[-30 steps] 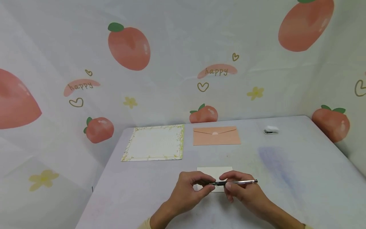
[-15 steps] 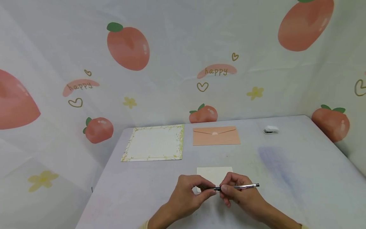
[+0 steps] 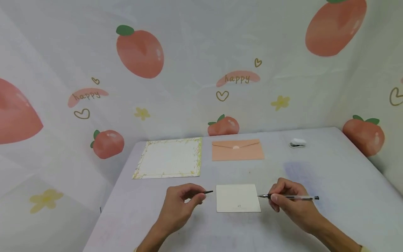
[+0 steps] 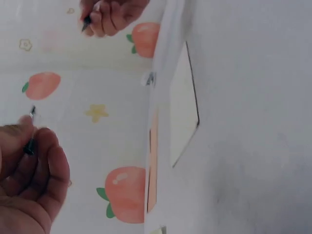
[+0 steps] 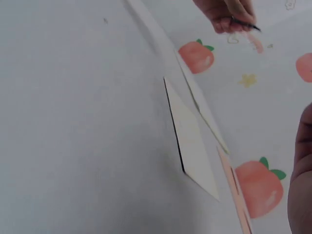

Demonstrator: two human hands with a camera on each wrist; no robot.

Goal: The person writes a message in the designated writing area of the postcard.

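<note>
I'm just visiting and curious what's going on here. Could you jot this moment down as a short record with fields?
Left hand: left hand pinches a dark pen cap
Right hand: right hand holds the uncapped pen, tip toward the card
Between hands: cream card flat on the table
Far side: bordered letter paper, peach envelope, small white object
Backdrop: peach-print cloth

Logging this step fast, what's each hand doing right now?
Left hand: pinches the pen cap.
Right hand: grips the pen, its tip pointing at the card.
</note>
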